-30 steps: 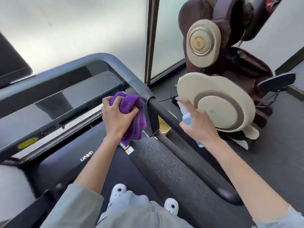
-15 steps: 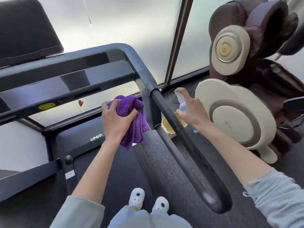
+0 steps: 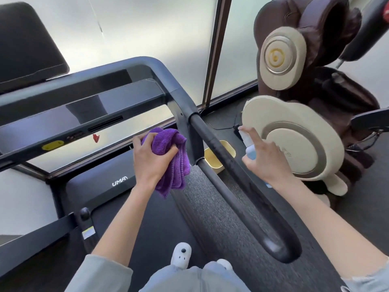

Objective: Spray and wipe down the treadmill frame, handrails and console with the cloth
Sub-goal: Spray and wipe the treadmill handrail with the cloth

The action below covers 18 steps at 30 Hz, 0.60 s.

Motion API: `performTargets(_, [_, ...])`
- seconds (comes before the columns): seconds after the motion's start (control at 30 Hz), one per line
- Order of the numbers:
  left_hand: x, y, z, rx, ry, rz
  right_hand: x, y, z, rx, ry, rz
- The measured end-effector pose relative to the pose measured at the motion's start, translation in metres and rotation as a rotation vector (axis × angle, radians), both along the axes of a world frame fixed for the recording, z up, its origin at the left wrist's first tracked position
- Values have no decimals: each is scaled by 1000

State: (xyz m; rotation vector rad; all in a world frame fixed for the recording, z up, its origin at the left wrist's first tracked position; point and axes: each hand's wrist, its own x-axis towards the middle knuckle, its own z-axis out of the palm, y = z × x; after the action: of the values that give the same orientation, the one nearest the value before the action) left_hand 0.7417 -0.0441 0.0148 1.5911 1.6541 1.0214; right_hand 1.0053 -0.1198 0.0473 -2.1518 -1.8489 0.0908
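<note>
**Spray step on the right handrail, wipe not started there**

Nearest to me: slippers [image 3: 181, 255] on the treadmill belt [image 3: 147, 218], grey sleeves at the bottom edge.

Right handrail [image 3: 242, 186] runs from its near looped end up to the frame post [image 3: 185, 123]. I can't tell from here whether its surface is wet.

Left hand [image 3: 151, 159]: grip clamped on the bunched purple cloth [image 3: 170, 157], held just left of the post. Whether the cloth touches the post I can't tell. The tail of the cloth hangs loose below the fist.

Right hand [image 3: 265, 159]: grip closed round the spray bottle [image 3: 248, 144], right of the rail and apart from it. One finger lies on top of the nozzle; the nozzle seems to point far-left toward the rail's top joint. No mist visible.

Farther: console [image 3: 73, 114] and top frame bar [image 3: 84, 79], both dark and glossy. No streaks or droplets I can make out, so I can't say whether they're done.

Yellow bin [image 3: 214, 159] on the floor under the rail, massage chair [image 3: 294, 102] far right.

My read: early to mid task. Spray on the right rail is in hand; that rail's wipe still ahead, and probably console, frame and the left side too.
</note>
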Motion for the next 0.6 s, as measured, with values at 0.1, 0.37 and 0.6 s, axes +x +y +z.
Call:
performTargets(0.1, [7, -10, -2, 0, 6, 3, 6, -10, -2, 18, -8, 24])
performTargets(0.37, [26, -47, -7, -27, -37, 73, 22, -27, -3, 77, 41, 46])
performTargets(0.6, [33, -70, -8, -12, -23, 116, 46, -56, 1, 52, 56, 62])
